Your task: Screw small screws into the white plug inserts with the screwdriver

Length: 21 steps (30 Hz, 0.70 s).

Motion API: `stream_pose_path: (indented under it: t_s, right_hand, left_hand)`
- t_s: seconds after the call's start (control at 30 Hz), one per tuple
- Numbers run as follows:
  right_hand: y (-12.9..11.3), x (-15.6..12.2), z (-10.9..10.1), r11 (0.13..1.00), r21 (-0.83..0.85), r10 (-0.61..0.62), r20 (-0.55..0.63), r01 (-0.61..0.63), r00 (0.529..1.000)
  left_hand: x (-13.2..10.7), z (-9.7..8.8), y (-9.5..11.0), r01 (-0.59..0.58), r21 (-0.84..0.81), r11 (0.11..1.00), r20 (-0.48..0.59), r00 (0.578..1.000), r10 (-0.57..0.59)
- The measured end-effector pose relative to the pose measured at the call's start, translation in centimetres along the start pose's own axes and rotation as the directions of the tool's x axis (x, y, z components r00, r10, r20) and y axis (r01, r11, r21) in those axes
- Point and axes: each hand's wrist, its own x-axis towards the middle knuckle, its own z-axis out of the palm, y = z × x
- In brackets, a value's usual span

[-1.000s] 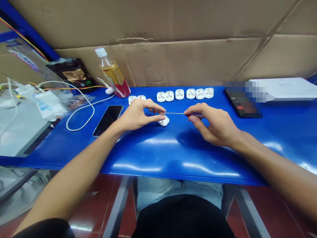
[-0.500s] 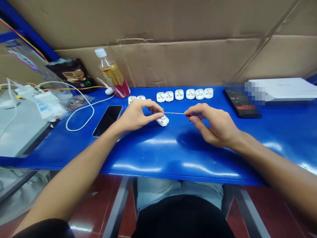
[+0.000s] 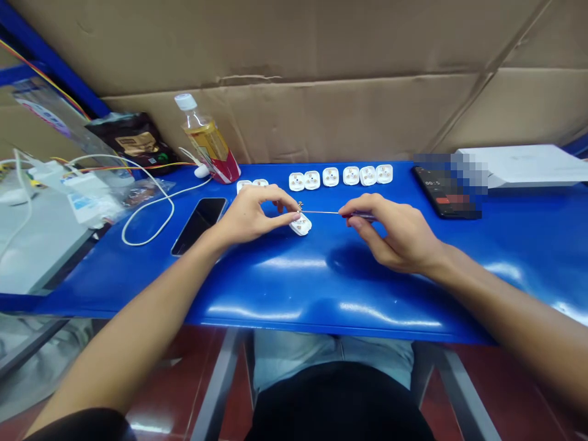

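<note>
My right hand [image 3: 392, 233] is closed around the dark red handle of a screwdriver [image 3: 324, 212], its thin shaft pointing level to the left. The shaft's tip meets the thumb and forefinger of my left hand [image 3: 257, 214], which are pinched together. What sits between them is too small to make out. Small brass-coloured bits [image 3: 300, 206] show right by those fingertips. Just under them a white plug-like housing [image 3: 302, 225] with metal contacts lies tilted on the blue tabletop [image 3: 294, 288], partly covered by my left fingers.
Several similar white housings [image 3: 331, 177] line the back edge. To the left are a phone [image 3: 199, 225], a drink bottle [image 3: 209, 141], a white cable [image 3: 149, 242] and a dark pouch [image 3: 135, 141]. Another phone [image 3: 441, 193] and a white box [image 3: 523, 164] are at the right.
Both hands hold nearly the same pose, the screwdriver still at my left fingertips. The brass-coloured bits show a little more clearly. The whole view has shifted slightly.
</note>
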Motion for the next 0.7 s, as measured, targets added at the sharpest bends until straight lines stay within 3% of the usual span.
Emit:
stream_pose_path:
  t_s: [0.53,0.7]
  right_hand:
    - [0.00,0.02,-0.07,0.999,-0.021,-0.029,0.040,0.029,0.999]
    - [-0.16,0.08,-0.06,0.998,-0.061,0.000,0.056,0.003,0.998]
  left_hand:
    - [-0.13,0.23,-0.51,-0.173,0.031,0.984,0.055,0.984,0.171]
    - [-0.05,0.48,0.07,-0.189,0.116,0.975,0.058,0.981,0.183]
